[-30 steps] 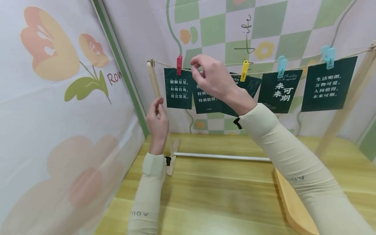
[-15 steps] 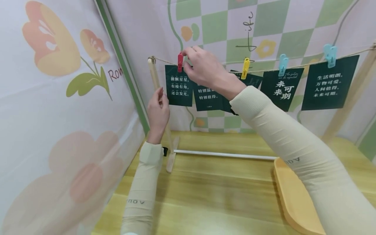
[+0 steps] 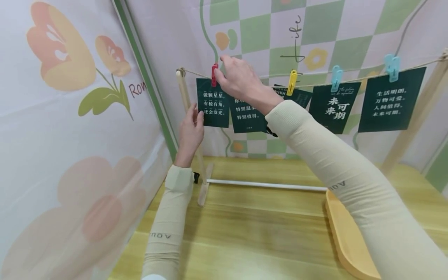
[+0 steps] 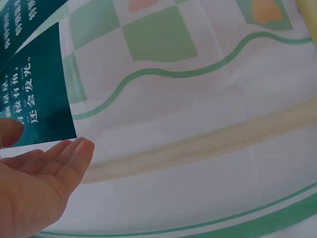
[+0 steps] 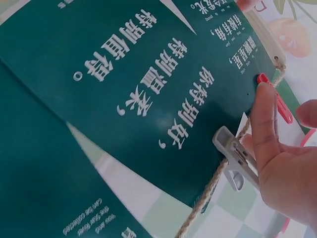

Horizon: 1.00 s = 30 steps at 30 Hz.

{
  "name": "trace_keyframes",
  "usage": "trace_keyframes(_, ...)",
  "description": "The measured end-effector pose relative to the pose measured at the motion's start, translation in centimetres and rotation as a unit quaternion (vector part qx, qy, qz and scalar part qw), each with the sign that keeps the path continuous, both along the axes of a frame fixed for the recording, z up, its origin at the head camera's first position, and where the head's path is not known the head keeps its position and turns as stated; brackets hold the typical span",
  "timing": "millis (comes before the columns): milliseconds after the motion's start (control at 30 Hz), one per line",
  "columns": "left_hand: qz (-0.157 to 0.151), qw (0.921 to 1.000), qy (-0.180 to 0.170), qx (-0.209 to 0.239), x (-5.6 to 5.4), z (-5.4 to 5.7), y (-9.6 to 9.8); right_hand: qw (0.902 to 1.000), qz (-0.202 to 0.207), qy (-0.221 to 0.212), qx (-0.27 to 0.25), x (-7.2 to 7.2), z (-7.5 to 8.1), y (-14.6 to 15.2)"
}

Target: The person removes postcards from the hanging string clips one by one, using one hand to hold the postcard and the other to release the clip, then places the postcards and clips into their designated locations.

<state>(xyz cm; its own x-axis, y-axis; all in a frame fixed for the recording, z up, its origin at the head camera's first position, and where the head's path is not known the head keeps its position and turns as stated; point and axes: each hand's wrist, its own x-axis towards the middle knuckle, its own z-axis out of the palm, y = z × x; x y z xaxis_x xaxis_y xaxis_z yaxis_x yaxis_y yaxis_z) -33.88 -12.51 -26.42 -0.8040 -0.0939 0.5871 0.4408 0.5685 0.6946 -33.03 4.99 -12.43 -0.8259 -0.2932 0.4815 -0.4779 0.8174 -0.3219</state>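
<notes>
You wear close-fitting sleeves of pale cream cloth, the left sleeve (image 3: 164, 217) and the right sleeve (image 3: 336, 171) both creased across the forearm. Each bears small dark capitals, upside down in the head view, beginning with an A. A broad band-like cuff finishes each at the wrist, with a small black fitting (image 3: 196, 177) showing beside it. Your left hand (image 3: 190, 132) and right hand (image 3: 241, 77) are bare. White shows at the left sleeve's near end.

Head: we look forward and down across the table (image 3: 259, 245).
Left wrist: we face the backdrop (image 4: 173, 114), turned sideways.
Right wrist: we sit close to the cards (image 5: 143, 158).
Shared: all 3 show the leftmost card (image 3: 213, 102).
</notes>
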Motion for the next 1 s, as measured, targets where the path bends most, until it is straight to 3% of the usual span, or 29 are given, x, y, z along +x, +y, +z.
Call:
trace_keyframes(233,-0.038,0.9988,-0.030,0.011,-0.4,-0.2,-0.6,0.9955,-0.048,-0.070,-0.042,-0.2,0.3,-1.0)
trace_keyframes(567,-0.104,0.9897,-0.072,0.067,-1.1,-0.1,-1.2,0.9928,-0.028,-0.078,-0.087,-0.6,0.2,-1.9)
trace_keyframes(667,-0.120,0.9833,-0.092,0.101,-1.3,0.0,-1.3,0.9921,-0.026,-0.082,-0.091,-0.6,0.1,-2.3)
trace_keyframes(867,-0.166,0.9632,-0.112,0.179,-1.6,0.0,-1.3,0.9924,-0.030,-0.086,-0.083,-0.8,0.0,-3.0)
trace_keyframes(1000,-0.167,0.9607,-0.110,0.192,-1.8,-0.1,-1.3,0.9918,-0.026,-0.085,-0.092,-0.9,0.1,-3.1)
